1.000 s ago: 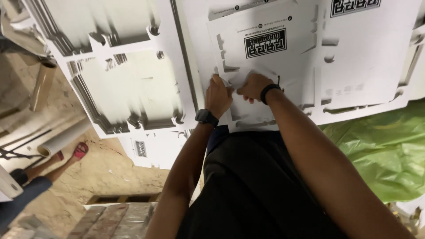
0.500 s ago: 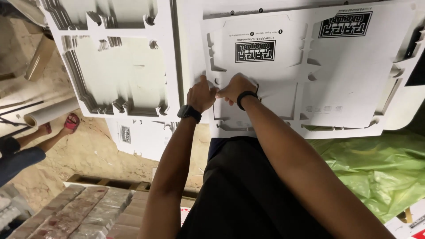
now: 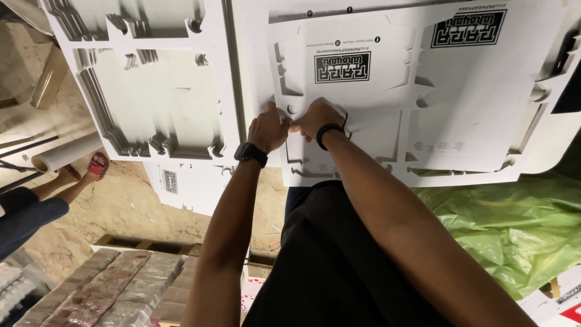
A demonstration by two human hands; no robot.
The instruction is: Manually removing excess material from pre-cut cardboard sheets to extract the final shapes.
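1. White die-cut cardboard sheet (image 3: pixel 387 103) lies flat on top of a stack, directly ahead of the torso.
2. Left hand (image 3: pixel 268 130) pinches a cut flap at its near edge; fingers curled shut.
3. Right hand (image 3: pixel 316 118) touches alongside, knuckles bent, pressing the same flap.
4. Second stack of cut sheets (image 3: pixel 151 91) to the left; green plastic sheeting (image 3: pixel 514 224) to the right.

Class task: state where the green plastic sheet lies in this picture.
In the head view the green plastic sheet lies at lower right, just below the white die-cut cardboard sheet and beside the person's right forearm.
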